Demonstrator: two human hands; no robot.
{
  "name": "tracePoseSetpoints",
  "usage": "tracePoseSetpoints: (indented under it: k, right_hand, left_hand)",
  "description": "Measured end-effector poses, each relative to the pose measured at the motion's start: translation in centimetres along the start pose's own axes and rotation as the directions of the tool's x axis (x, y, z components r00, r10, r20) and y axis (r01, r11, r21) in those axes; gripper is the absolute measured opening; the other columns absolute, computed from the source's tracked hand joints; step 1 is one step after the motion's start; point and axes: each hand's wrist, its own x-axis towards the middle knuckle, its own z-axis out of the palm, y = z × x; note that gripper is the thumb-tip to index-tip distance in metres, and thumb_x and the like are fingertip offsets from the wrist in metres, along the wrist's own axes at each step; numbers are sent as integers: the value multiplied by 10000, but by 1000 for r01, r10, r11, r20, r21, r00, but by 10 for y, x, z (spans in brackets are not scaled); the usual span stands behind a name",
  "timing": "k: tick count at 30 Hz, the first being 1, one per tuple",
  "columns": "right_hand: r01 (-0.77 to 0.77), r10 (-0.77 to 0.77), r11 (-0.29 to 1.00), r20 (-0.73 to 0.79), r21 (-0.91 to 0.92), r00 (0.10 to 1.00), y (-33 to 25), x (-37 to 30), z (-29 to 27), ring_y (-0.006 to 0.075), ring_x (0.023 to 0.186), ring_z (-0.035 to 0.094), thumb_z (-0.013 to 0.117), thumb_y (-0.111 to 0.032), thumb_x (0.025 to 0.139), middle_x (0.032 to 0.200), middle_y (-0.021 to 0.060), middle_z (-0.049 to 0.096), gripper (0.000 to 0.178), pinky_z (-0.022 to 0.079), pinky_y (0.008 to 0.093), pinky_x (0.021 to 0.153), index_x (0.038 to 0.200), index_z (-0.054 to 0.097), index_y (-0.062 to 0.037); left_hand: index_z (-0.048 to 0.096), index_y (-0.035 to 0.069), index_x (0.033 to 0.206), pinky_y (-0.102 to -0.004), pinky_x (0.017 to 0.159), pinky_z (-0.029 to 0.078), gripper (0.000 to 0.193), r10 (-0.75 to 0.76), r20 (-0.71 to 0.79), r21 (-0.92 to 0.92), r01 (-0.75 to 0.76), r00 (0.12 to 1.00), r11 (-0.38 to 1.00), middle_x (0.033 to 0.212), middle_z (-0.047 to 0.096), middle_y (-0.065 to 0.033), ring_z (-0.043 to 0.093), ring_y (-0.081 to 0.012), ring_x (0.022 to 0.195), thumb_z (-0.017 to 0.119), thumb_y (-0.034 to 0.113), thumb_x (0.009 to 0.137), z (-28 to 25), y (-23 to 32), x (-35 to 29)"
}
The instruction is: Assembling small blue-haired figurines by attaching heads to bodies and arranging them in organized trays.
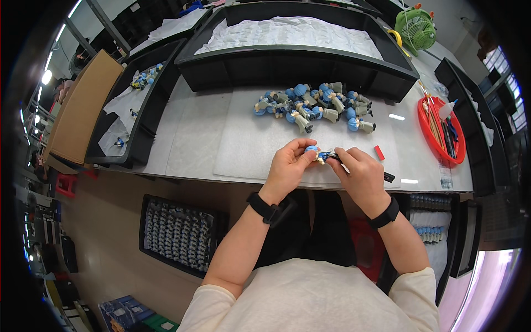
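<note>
Near the table's front edge, my left hand [289, 169] pinches a small figurine [312, 149] with a light-blue head and darker blue on its body. My right hand [360, 176] is closed around a slim black utility knife [389, 177]. Its tip meets the figurine's body, and its back end sticks out past my palm. Beyond both hands lies a loose pile of figurines [301, 105] with blue heads and grey lower parts. A small red-and-white block [379, 152] rests just past my right hand.
A large black tray [298, 69] lined with white sheet stands behind the pile. On the left is another black tray [145, 138] with a few figurines. A red basket [423, 124] of brushes and tools sits right. Below the table are a crate [177, 235] of figurines and a red stool.
</note>
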Motion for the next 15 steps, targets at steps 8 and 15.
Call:
tracePoseSetpoints:
  k: [8, 15]
  right_hand:
    - [-9, 9, 1000, 9, 16, 1000, 0, 1, -1, 198, 551, 548, 665, -215, 729, 622, 39, 522, 165, 426, 304, 464, 801, 606, -78]
    - [-18, 18, 1000, 16, 17, 1000, 1, 1, -1, 204, 545, 552, 669, -225, 725, 626, 39, 528, 176, 425, 306, 462, 803, 608, -79]
  left_hand:
    - [487, -40, 1096, -253, 812, 496, 232, 5, -2, 2, -5, 1000, 1000, 980, 590, -113, 582, -134, 886, 485, 53, 883, 0, 0, 0]
    - [485, -48, 1087, -247, 814, 490, 226, 3, 0, -15, -3, 1000, 1000, 972, 583, -111, 577, -132, 885, 485, 44, 881, 1, 1, 0]
